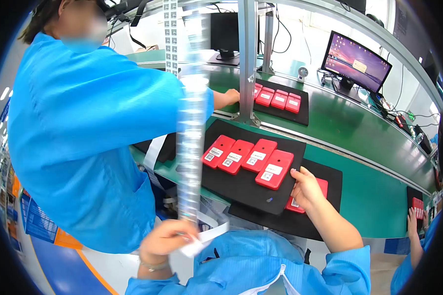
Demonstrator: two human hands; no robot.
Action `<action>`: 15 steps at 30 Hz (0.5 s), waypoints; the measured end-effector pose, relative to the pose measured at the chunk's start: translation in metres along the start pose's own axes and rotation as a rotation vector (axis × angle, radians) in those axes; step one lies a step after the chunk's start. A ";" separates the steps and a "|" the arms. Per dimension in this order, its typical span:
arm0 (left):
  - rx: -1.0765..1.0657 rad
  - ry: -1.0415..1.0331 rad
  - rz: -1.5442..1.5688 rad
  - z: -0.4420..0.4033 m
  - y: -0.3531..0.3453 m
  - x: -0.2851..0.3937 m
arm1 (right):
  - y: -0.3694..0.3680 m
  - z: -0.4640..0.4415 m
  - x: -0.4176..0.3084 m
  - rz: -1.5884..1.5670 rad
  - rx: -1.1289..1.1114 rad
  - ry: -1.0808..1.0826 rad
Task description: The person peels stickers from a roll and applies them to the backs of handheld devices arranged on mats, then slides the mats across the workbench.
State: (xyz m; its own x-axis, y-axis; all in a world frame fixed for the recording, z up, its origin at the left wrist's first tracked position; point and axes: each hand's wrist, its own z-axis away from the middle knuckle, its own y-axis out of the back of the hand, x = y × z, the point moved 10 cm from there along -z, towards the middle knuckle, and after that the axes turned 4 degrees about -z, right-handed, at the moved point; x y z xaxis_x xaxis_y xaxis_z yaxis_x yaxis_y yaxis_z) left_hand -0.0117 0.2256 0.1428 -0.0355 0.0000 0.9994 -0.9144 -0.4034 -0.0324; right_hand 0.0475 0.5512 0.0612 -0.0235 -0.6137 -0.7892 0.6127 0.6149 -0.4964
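A blurred, shiny strip (190,157) stands upright at near left, pinched in my left grip (174,238). My right grip (305,187), fingers curled, is beside four red cases (274,169) on a black mat (241,192); whether it holds anything, I cannot tell.

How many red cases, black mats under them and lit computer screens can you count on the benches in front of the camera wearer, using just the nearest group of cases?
Red cases: 5, one partly hidden by the right hand
Black mats under them: 2
Lit screen: 1
Total: 8
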 end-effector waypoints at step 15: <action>0.188 -0.197 -0.694 -0.126 -0.019 -0.020 | 0.142 0.073 -0.066 0.012 0.153 0.314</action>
State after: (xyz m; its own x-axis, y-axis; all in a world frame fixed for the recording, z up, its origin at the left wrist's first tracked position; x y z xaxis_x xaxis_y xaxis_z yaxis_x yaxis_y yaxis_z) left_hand -0.0445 0.3482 0.1214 0.6144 0.1549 0.7737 -0.6153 -0.5198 0.5927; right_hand 0.1936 0.6434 0.0694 -0.2432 -0.4102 -0.8790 0.7252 0.5249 -0.4456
